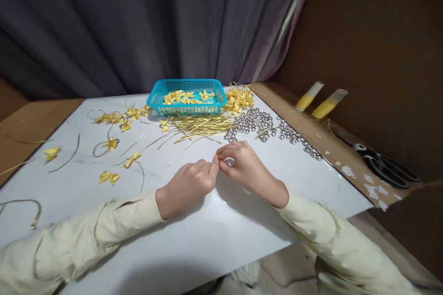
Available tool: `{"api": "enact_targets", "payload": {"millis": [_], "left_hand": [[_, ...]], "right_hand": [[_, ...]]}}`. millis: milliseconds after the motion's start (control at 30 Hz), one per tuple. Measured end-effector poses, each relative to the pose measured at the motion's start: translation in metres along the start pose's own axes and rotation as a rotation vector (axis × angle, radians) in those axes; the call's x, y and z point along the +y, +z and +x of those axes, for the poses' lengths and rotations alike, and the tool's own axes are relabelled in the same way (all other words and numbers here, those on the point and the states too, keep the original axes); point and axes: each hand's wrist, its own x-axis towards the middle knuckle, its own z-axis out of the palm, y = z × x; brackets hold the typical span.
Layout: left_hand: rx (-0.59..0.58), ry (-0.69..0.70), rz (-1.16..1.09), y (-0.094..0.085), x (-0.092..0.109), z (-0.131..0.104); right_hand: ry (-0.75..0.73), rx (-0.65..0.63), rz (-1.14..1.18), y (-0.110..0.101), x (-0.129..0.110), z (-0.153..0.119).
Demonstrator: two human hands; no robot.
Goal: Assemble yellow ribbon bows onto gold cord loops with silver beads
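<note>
My left hand [194, 183] and my right hand [242, 166] meet at the fingertips above the white tabletop [207, 249]. Both are pinched closed, and whatever lies between the fingers is too small or hidden to make out. Just beyond them lies a bundle of gold cords [204, 125]. Many small silver ring-like pieces [254, 120] are heaped behind my right hand. Left of my left hand are a loose gold ribbon bow [109, 177] and another bow [132, 160] beside a thin cord.
A blue perforated basket [152, 101] holding gold bows stands at the back, with a pile of gold bows [239, 99] beside it. Bows with looped cords [110, 144] lie left. Two yellow-and-white spools [328, 103], black scissors [384, 166] and paper scraps [372, 190] lie right.
</note>
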Motion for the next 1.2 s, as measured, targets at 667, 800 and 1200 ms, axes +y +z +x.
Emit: {"api": "enact_targets", "payload": {"millis": [667, 800, 1200], "left_hand": [[-0.076, -0.652, -1.31, 0.011, -0.029, 0.011], [-0.136, -0.648, -1.476, 0.015, -0.033, 0.009], [-0.352, -0.661, -1.987, 0.024, -0.037, 0.008]], "right_hand": [[0.231, -0.148, 0.368, 0.001, 0.019, 0.009], [0.313, -0.266, 0.439, -0.007, 0.022, 0.012], [0.34, -0.42, 0.702, -0.01, 0.029, 0.012]]}}
